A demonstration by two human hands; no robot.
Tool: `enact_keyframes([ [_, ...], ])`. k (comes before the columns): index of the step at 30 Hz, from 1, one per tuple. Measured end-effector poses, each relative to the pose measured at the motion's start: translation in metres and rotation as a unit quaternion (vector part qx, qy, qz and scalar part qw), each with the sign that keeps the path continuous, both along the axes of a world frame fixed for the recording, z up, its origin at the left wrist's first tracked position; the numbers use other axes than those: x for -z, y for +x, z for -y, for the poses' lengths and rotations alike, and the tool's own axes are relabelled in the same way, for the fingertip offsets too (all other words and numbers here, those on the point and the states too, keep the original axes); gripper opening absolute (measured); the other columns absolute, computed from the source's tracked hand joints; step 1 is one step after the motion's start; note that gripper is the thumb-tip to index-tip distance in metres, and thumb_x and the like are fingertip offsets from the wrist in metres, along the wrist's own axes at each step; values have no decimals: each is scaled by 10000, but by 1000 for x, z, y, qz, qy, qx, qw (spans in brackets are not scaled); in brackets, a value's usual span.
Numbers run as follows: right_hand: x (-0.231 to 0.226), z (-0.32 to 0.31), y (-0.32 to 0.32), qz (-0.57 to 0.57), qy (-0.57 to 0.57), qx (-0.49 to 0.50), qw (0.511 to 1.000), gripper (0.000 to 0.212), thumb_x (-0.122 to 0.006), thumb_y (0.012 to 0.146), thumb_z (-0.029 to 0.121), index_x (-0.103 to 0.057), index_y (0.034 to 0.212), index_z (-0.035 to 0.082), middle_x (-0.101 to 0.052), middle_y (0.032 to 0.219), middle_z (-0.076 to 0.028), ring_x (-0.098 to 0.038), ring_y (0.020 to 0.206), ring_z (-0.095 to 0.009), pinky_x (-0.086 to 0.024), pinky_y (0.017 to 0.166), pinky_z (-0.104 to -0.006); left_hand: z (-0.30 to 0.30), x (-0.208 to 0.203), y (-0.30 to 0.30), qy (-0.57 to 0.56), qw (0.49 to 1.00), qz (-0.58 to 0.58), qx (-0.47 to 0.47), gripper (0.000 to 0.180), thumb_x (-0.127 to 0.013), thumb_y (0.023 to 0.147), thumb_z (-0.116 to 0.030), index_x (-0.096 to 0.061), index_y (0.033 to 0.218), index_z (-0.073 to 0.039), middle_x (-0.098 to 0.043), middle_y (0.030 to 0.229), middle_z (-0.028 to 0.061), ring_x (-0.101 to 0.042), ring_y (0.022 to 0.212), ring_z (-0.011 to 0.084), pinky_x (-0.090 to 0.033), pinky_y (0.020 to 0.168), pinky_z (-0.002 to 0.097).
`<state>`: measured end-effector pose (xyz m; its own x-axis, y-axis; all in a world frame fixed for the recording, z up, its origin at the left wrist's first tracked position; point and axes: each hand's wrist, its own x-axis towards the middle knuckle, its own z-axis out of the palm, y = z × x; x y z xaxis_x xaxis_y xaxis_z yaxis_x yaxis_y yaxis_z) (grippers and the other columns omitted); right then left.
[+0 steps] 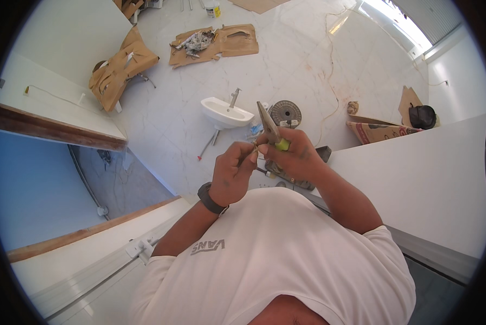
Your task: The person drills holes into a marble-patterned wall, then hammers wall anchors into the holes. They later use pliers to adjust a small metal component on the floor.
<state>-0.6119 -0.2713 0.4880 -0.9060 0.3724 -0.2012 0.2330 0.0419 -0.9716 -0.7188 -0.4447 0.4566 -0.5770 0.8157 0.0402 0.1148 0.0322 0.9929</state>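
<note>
Both hands meet in front of my chest, over the floor. My right hand (pixel 296 157) is closed round a pair of pliers (pixel 268 123) with a green grip, the metal jaws pointing up and away. Its thumb and fingertip also reach the small brass-coloured piece (pixel 256 145) between the hands. My left hand (pixel 229 174), with a dark watch (pixel 211 199) on its wrist, pinches that piece; its exact kind is too small to make out. Beyond the hands, a white washbasin (pixel 217 112) with a metal tap (pixel 235 97) rests on the floor.
Right of the basin lies a round dark grille (pixel 285 112). Flattened cardboard (pixel 241 40) with crumpled material is farther off, more cardboard (pixel 121 70) to the left. A doorway with a wooden frame (pixel 53 124) is at left; an open carton (pixel 376 131) stands by the white surface at right.
</note>
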Motion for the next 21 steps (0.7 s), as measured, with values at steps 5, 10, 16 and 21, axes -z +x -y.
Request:
enact_keyframes([
  [5,4,1,-4,-33,-111,17,993,232,-760,950,189,-734,1083,0,-702,827,-36,-622,756,-77,-508,664,-256,-2,-5,0,25,1000,-6,-8,186,-595,1073,-189,-593,1113,-8,-642,767,21,-533,662,58,-458,611,246],
  [10,3,-1,-6,-78,-177,19,981,282,-760,948,168,-717,1115,-55,-725,889,-58,-661,783,-117,-533,707,-268,-5,-13,2,58,998,6,-10,145,-597,1066,-147,-591,1108,-9,-675,788,41,-553,673,64,-475,621,251],
  [16,3,-3,-5,-84,-286,28,954,325,-769,946,182,-706,1152,-62,-741,954,-89,-678,831,-150,-551,770,-296,-9,-20,0,57,998,-35,6,113,-589,1058,-104,-582,1102,0,-711,853,60,-611,745,74,-511,664,252],
  [21,2,-2,-5,-70,-279,36,957,318,-767,950,192,-709,1139,-57,-745,935,-91,-677,819,-150,-556,773,-303,-11,-21,1,57,998,-22,7,112,-590,1057,-99,-582,1100,4,-707,849,63,-612,744,74,-518,670,260],
])
